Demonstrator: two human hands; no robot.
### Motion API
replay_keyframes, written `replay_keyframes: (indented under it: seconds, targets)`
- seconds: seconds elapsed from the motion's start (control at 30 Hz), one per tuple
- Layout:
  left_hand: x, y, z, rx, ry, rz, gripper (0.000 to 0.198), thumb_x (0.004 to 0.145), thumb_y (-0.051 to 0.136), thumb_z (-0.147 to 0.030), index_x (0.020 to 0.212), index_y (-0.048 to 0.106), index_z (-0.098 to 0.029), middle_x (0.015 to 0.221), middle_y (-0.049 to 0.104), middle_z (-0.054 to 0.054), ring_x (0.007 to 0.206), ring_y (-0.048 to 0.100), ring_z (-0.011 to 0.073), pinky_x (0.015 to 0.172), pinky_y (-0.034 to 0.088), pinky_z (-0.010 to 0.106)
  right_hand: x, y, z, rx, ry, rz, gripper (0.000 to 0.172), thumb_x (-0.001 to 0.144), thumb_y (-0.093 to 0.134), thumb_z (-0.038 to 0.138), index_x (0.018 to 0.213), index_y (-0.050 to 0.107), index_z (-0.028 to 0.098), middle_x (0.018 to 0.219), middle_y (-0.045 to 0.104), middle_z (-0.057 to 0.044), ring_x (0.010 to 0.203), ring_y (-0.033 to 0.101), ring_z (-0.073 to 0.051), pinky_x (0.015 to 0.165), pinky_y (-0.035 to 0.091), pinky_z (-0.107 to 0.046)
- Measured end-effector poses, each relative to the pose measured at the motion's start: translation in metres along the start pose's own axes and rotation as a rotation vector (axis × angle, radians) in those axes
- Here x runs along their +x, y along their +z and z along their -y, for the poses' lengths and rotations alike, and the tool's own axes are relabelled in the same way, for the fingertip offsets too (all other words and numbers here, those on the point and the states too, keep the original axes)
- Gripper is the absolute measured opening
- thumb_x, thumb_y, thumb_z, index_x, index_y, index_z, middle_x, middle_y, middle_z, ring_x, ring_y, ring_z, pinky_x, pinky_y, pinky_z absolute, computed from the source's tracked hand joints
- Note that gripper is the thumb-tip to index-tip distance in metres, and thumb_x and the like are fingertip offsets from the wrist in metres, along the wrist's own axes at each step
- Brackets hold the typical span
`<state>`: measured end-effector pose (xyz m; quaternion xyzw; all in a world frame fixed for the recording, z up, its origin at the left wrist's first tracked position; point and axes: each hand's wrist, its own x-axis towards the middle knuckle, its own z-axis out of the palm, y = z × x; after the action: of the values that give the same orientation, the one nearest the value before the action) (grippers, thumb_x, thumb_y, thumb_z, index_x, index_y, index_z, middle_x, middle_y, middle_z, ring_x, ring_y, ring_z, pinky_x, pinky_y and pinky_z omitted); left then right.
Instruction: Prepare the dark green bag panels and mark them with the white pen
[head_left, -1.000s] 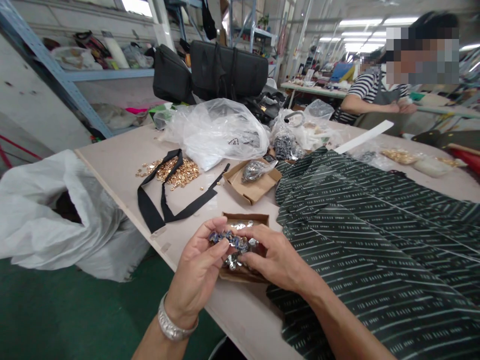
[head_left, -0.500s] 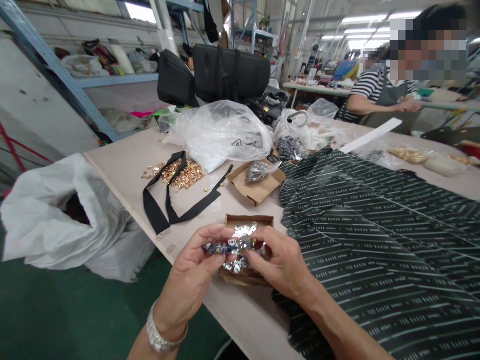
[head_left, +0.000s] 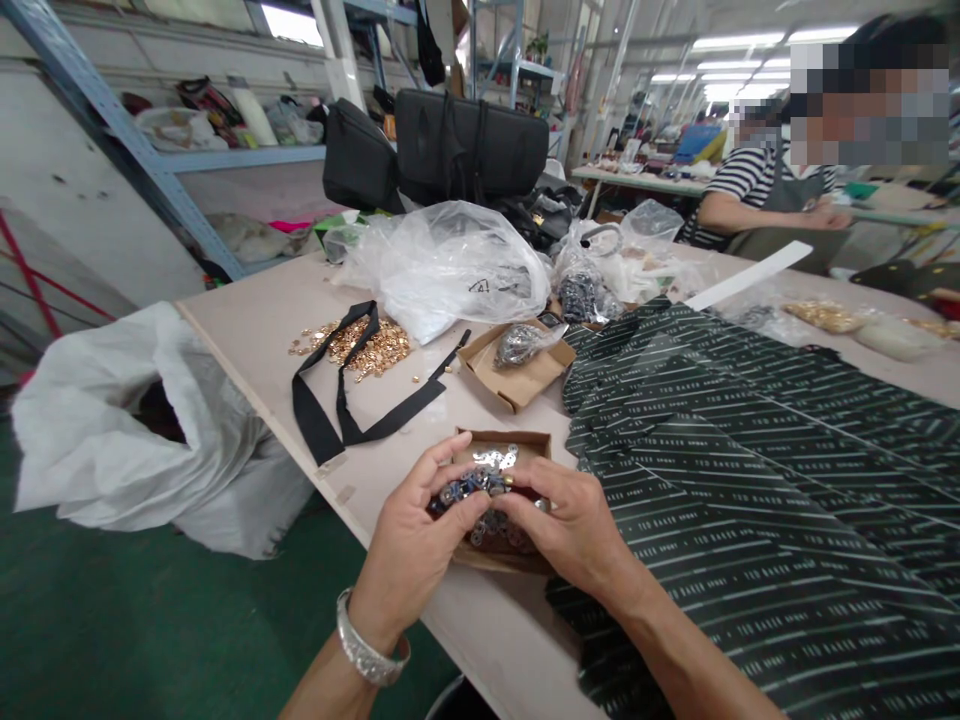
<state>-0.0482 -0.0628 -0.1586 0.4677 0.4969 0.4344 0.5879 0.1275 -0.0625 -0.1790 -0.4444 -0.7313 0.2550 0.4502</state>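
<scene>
My left hand [head_left: 409, 545] and my right hand [head_left: 574, 530] meet over a small brown cardboard box [head_left: 501, 445] near the table's front edge. Both pinch a short row of small bluish metal rings [head_left: 471, 484] between thumbs and fingers. Loose silver metal pieces [head_left: 495, 458] lie in the box behind the fingers. A silver bracelet [head_left: 367, 655] sits on my left wrist. My right forearm rests on dark green striped sheets [head_left: 750, 480].
A black strap [head_left: 341, 400] and a heap of gold pieces [head_left: 367, 345] lie on the table [head_left: 247, 320]. Beyond are another open box [head_left: 517, 375], clear plastic bags [head_left: 450, 265] and black bags [head_left: 465, 145]. A white sack [head_left: 127, 430] stands left. A person in stripes [head_left: 750, 195] sits behind.
My hands drew closer together and lower over the box, and the row of rings between them is now shorter and bunched. The view shifted slightly.
</scene>
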Motion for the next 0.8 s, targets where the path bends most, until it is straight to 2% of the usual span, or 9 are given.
replay_keyframes:
  seconds: [0.17, 0.3, 0.4, 0.5, 0.63, 0.8]
  targets:
    - [0.001, 0.001, 0.003, 0.053, 0.018, -0.024, 0.058, 0.078, 0.075, -0.036, 0.130, 0.052, -0.024, 0.117, 0.068, 0.007, 0.102, 0.066, 0.0212, 0.090, 0.052, 0.031, 0.002, -0.003, -0.001, 0.045, 0.022, 0.068, 0.013, 0.091, 0.060, 0.018, 0.095, 0.072, 0.022, 0.087, 0.072, -0.002, 0.080, 0.066, -0.016, 0.074, 0.050, -0.027]
    - [0.003, 0.003, 0.004, 0.019, 0.040, -0.068, 0.051, 0.073, 0.078, -0.035, 0.118, 0.059, -0.020, 0.109, 0.069, 0.008, 0.098, 0.066, 0.0215, 0.086, 0.052, 0.030, 0.002, -0.002, 0.001, 0.080, 0.080, 0.090, 0.016, 0.092, 0.058, 0.019, 0.092, 0.074, 0.022, 0.084, 0.073, -0.002, 0.078, 0.067, -0.015, 0.072, 0.051, -0.026]
    - [0.004, 0.002, 0.005, -0.031, 0.025, -0.077, 0.049, 0.070, 0.080, -0.036, 0.110, 0.060, -0.018, 0.102, 0.070, 0.007, 0.095, 0.065, 0.0213, 0.083, 0.052, 0.030, 0.002, 0.001, 0.002, 0.150, 0.130, 0.048, 0.013, 0.083, 0.068, 0.019, 0.094, 0.075, 0.021, 0.086, 0.075, -0.001, 0.073, 0.067, -0.015, 0.067, 0.051, -0.024]
    - [0.005, 0.000, 0.007, -0.048, 0.008, -0.053, 0.048, 0.071, 0.080, -0.037, 0.110, 0.059, -0.018, 0.105, 0.069, 0.007, 0.095, 0.064, 0.0206, 0.083, 0.052, 0.029, 0.001, 0.004, 0.003, 0.201, 0.167, -0.045, 0.015, 0.076, 0.075, 0.021, 0.091, 0.076, 0.020, 0.078, 0.075, -0.001, 0.063, 0.065, -0.014, 0.057, 0.050, -0.023]
    - [0.004, 0.001, 0.011, -0.089, 0.001, -0.040, 0.044, 0.073, 0.080, -0.035, 0.107, 0.058, -0.018, 0.105, 0.067, 0.006, 0.093, 0.063, 0.0175, 0.081, 0.050, 0.025, 0.001, 0.005, 0.005, 0.191, 0.153, -0.128, 0.006, 0.078, 0.074, 0.020, 0.084, 0.076, 0.019, 0.075, 0.075, -0.001, 0.063, 0.066, -0.013, 0.060, 0.051, -0.022]
    - [0.002, 0.003, 0.013, -0.215, -0.006, -0.023, 0.041, 0.074, 0.080, -0.032, 0.105, 0.057, -0.019, 0.101, 0.067, 0.003, 0.087, 0.063, 0.0147, 0.080, 0.051, 0.025, 0.002, 0.001, 0.005, 0.191, 0.086, -0.080, 0.010, 0.084, 0.067, 0.018, 0.088, 0.076, 0.019, 0.079, 0.075, -0.002, 0.068, 0.068, -0.014, 0.064, 0.053, -0.023]
